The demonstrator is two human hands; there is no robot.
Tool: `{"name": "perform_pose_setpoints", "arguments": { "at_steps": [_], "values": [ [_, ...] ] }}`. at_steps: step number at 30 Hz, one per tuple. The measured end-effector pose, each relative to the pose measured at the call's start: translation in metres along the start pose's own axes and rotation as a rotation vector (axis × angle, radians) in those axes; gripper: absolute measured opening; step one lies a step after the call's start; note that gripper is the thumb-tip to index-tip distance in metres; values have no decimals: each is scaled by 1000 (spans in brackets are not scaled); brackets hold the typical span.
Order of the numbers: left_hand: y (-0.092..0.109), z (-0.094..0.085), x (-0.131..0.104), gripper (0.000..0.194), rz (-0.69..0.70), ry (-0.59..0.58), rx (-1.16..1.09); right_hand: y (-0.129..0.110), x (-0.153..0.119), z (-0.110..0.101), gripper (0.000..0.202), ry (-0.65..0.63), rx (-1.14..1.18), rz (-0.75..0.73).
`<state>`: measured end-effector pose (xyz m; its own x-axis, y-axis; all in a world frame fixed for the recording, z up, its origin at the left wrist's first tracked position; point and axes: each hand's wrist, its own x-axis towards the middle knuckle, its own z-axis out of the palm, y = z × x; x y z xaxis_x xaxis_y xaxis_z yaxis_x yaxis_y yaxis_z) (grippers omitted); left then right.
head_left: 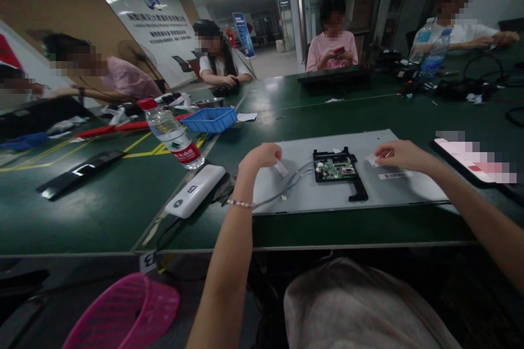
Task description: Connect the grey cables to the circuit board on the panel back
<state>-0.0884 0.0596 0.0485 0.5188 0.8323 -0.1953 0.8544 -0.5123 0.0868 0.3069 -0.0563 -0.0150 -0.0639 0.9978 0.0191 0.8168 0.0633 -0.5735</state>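
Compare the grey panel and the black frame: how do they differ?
Size: the grey panel is far larger than the black frame.
Shape: the panel is a broad sheet; the frame has an arm sticking out toward the wearer.
Support: the panel lies on the green table, while the frame sits on the panel and holds a circuit board.
Shared: both lie flat.

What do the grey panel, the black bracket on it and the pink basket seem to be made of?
Grey panel: probably metal with a smooth satin finish, from its soft sheen; coated plastic is possible.
Black bracket: likely moulded plastic, as its dark, shaped arm suggests, though painted metal cannot be excluded.
Pink basket: apparently plastic, evenly coloured, with a lattice-like wall.
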Motion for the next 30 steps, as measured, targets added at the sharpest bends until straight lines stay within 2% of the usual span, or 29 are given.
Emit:
{"name": "perform_pose_setpoints", "arguments": {
  "at_steps": [4, 8, 10, 13, 16, 21, 25, 30],
  "values": [
    [2, 2, 3, 24, 67, 101, 25, 18, 1, -5, 30, 12, -68, 41],
    [16, 5, 5, 34, 267, 266, -51, 19, 4, -4, 37, 75, -148, 4],
    [29, 9, 6, 42, 366, 282, -128, 13, 8, -2, 41, 115, -166, -40],
    [50, 14, 7, 59, 459, 208, -227, -4, 13, 0, 41, 139, -134, -154],
    [64, 21, 7, 76, 500, 99, -271, -28, 20, 1, 40, 100, -102, -280],
    [71, 28, 8, 94, 470, 9, -319, -62, 39, 9, 34, 26, -138, -452],
    [69, 30, 9, 96, 450, 3, -357, -66, 55, 23, 28, -23, -117, -476],
    [66, 30, 10, 96, 444, 1, -387, -65, 62, 37, 26, 70, -99, -427]
  ]
}}
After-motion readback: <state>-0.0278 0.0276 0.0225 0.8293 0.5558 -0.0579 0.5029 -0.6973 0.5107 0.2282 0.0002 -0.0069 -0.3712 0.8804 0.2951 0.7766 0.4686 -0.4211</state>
